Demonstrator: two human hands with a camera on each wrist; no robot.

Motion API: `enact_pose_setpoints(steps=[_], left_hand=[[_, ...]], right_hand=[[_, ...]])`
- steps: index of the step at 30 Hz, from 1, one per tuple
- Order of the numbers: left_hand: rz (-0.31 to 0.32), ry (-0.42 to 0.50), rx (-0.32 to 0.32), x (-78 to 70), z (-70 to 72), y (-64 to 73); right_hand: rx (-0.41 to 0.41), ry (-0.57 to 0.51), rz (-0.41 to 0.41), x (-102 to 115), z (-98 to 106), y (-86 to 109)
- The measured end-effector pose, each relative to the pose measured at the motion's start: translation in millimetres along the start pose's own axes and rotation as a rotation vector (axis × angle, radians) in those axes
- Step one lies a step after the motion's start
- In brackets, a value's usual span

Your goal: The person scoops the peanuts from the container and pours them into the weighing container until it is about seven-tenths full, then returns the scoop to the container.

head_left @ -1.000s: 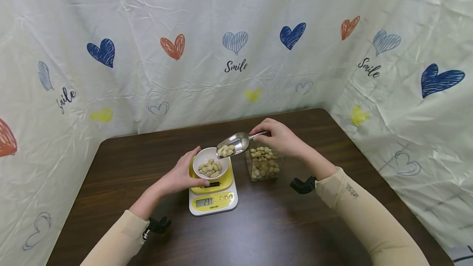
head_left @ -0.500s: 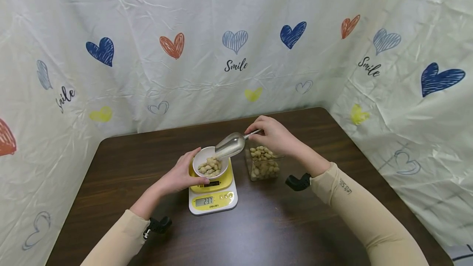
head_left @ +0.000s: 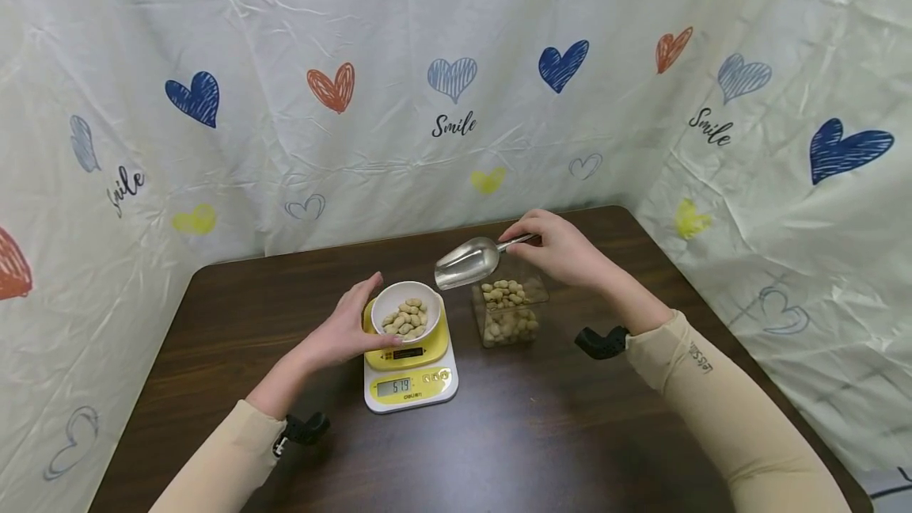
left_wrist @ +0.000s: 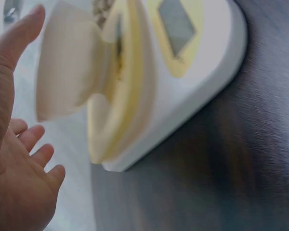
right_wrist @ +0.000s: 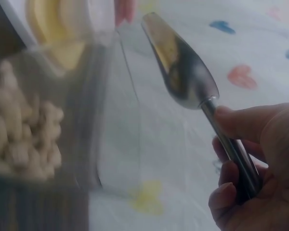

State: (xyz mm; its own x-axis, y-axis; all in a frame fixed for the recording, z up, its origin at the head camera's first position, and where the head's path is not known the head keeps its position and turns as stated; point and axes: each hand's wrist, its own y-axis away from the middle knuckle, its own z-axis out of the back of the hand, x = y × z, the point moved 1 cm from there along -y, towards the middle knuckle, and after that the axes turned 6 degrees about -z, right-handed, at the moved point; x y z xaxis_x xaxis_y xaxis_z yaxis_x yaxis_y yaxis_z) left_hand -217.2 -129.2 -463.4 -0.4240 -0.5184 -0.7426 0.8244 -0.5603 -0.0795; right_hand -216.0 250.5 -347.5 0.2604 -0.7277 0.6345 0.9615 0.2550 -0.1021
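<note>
A white bowl (head_left: pixel 388 299) with several peanuts (head_left: pixel 408 320) in it stands on a yellow-and-white kitchen scale (head_left: pixel 442 394). My left hand (head_left: pixel 347 324) is spread beside the bowl's left side; the left wrist view shows its straight fingers apart from the bowl, thumb near the rim. My right hand (head_left: pixel 561 250) grips the handle of a metal scoop (head_left: pixel 466 262), which is raised to the right of the bowl, its mouth toward it. No peanuts show in the scoop. Below it is a clear plastic box (right_wrist: pixel 118 139), partly filled with peanuts.
Everything stands on a dark wooden table (head_left: pixel 492 450). A white curtain (head_left: pixel 385 188) with printed hearts hangs behind it and along both sides. Black wrist mounts (head_left: pixel 602 343) are strapped to both forearms.
The scoop tipped its peanuts into the bowl, then moved up and right, away from it. My left fingers came off the bowl's rim. The scale's displayed number rose.
</note>
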Motion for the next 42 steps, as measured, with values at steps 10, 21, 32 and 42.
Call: enact_pose_setpoints(steps=[10, 21, 32, 42], left_hand=[[-0.094, 0.001, -0.035, -45.5, 6.1, -19.7], [-0.139, -0.016, 0.058, -84.6, -18.6, -54.1], [-0.112, -0.054, 0.171, -94.6, -56.4, -90.8], [-0.069, -0.061, 0.195, -89.6, -67.5, -103.7]], right_hand=[[-0.065, 0.082, -0.078, -19, 44, 19.4], [-0.053, 0.17, -0.039, -31, 50, 25.2], [-0.025, 0.406, 0.078, -22, 30, 19.1], [-0.043, 0.6, 0.12, -4, 16, 13.6]])
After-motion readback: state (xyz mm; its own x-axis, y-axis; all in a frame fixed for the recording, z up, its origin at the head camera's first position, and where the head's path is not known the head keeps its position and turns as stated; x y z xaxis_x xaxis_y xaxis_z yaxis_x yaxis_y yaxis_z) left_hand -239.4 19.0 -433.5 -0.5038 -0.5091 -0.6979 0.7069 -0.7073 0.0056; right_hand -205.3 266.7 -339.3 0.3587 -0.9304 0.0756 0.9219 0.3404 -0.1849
